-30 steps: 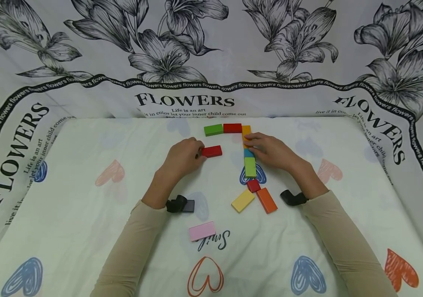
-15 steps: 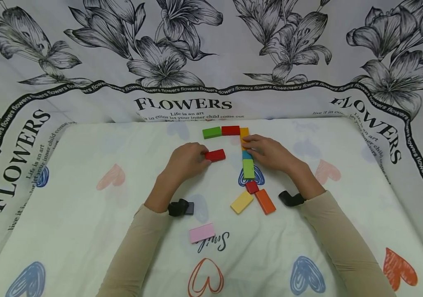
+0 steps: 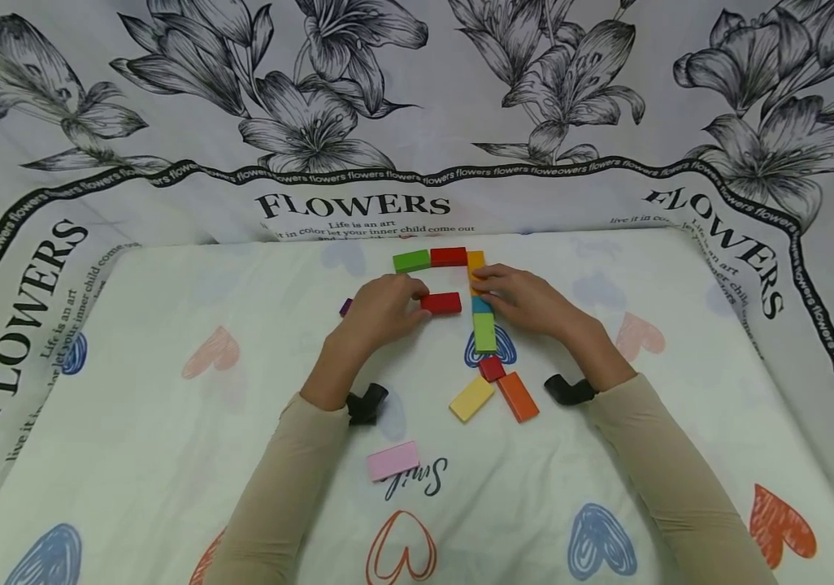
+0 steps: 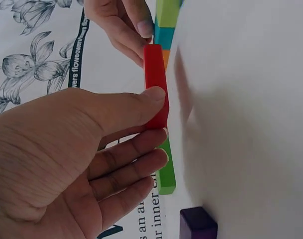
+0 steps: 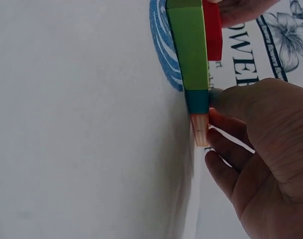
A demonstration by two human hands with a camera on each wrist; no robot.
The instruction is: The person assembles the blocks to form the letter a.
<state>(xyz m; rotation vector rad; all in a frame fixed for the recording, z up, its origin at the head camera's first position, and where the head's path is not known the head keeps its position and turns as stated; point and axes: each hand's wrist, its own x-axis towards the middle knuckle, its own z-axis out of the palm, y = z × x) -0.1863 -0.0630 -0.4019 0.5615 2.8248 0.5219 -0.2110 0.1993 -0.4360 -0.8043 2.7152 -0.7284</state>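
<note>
Between the thumb and fingers of my left hand [image 3: 382, 313] is a red block [image 3: 443, 304], pinched at its left end; the left wrist view shows the thumb [image 4: 153, 97] on its face. My right hand [image 3: 527, 301] rests its fingertips against the yellow-orange block [image 3: 475, 259] and the blue block [image 3: 482, 305], with no grip around them visible. A light green block [image 3: 485, 335] continues that column toward me. At the far end, another red block [image 3: 449, 257] and a green block [image 3: 412, 261] run left from the column's top.
Below the column lie a small red block [image 3: 492, 368], a yellow block [image 3: 471, 399] and an orange block [image 3: 518, 396]. Nearer me is a pink block [image 3: 393, 461]. A purple block [image 4: 198, 222] lies left of my left hand. A patterned cloth [image 3: 132, 455] covers the surface.
My left hand has carried the red block rightward, closer to the column. A purple block now shows behind that hand, and the dark grey block by its wrist is covered. The right hand stays put.
</note>
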